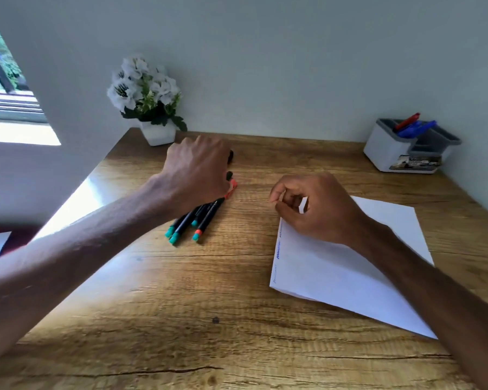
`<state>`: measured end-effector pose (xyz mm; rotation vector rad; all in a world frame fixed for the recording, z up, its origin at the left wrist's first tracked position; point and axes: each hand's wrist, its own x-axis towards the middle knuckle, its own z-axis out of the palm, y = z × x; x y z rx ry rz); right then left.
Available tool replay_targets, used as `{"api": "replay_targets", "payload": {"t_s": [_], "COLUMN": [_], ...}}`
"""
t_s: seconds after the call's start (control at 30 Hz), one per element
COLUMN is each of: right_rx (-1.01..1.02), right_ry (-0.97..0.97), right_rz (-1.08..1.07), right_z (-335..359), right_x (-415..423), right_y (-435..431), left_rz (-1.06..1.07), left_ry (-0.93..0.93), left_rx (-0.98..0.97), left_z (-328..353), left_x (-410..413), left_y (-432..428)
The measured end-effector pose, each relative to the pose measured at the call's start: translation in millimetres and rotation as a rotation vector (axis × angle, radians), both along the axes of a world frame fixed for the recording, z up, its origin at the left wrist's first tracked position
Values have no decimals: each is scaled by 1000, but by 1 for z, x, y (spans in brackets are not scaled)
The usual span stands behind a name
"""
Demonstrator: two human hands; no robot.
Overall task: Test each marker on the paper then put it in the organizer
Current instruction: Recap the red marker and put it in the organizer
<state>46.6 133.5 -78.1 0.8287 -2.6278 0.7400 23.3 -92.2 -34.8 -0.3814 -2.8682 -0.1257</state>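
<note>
Left hand (197, 170) down over far end of marker bundle (193, 220), fingers curled; grip on any one marker not discernible. Bundle left of paper (350, 266), long axes running near-left to far-right, black barrels, teal and orange end caps. Right hand (316, 209) loosely curled, empty, resting on paper. Organizer (406, 153) far right, well apart.

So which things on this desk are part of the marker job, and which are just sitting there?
Part of the job:
markers on the desk
paper
organizer, already holding markers
left hand over the markers
right hand over the paper

Just sitting there:
flower pot
</note>
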Motion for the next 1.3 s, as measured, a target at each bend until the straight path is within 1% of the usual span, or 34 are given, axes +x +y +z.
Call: {"api": "replay_targets", "payload": {"t_s": [0.17,0.47,0.53,0.63,0.73,0.87,0.93,1.0,1.13,1.3], "right_rx": [-3,-27,-77,-198,-297,-470,-566,-629,-636,-782], "right_ry": [-16,-31,-10,17,5,-157,-274,-367,-372,-444], "right_rz": [6,31,27,-10,-62,-59,-1,46,51,-4], "right_z": [-2,-1,1,4,7,11,14,18,17,17], "right_x": [-4,-5,-4,-4,-4,-5,-4,-4,-1,0], "right_y": [4,4,4,6,8,9,9,8,5,3], "left_rz": [32,-19,-37,-64,-114,-192,-222,-255,-280,-334], "left_ry": [-27,-22,-30,-95,-220,-399,-439,-440,-372,-275], "left_rx": [-51,-17,25,167,404,833,964,1012,1083,1107], "left_z": [-12,-22,-22,-18,-9,-4,-10,-16,-23,-26], "left_x": [6,8,8,6,3,7,8,10,16,22], "left_y": [4,11,11,10,8,11,14,18,27,30]}}
